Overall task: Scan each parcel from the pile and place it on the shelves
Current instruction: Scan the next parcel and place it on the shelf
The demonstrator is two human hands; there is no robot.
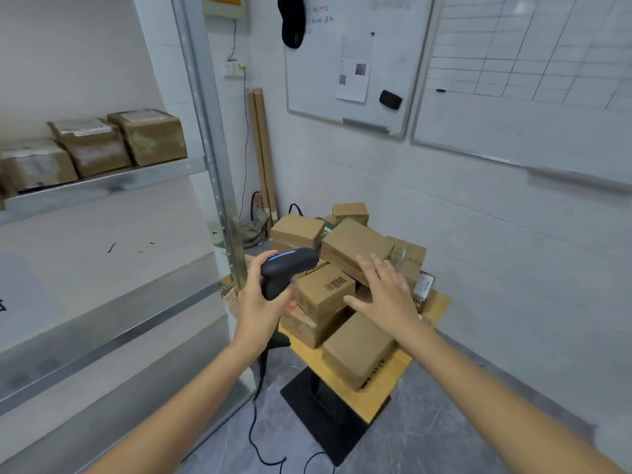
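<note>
A pile of brown cardboard parcels (355,248) lies on a small yellow table (372,398) at the centre. One parcel with a barcode on top (325,290) sits at the pile's left front. My left hand (260,302) grips a black barcode scanner (287,268) by its handle, its head pointing right toward the pile. My right hand (386,295) hovers over the pile with fingers spread, holding nothing. Three parcels (99,145) stand on the upper metal shelf (113,186) at the left.
The shelf unit's metal upright (219,186) stands just left of the table. A lower shelf board (113,323) is below. The scanner's black cable (256,429) trails on the grey floor. Whiteboards (349,63) hang on the wall behind. Cardboard tubes (263,155) lean in the corner.
</note>
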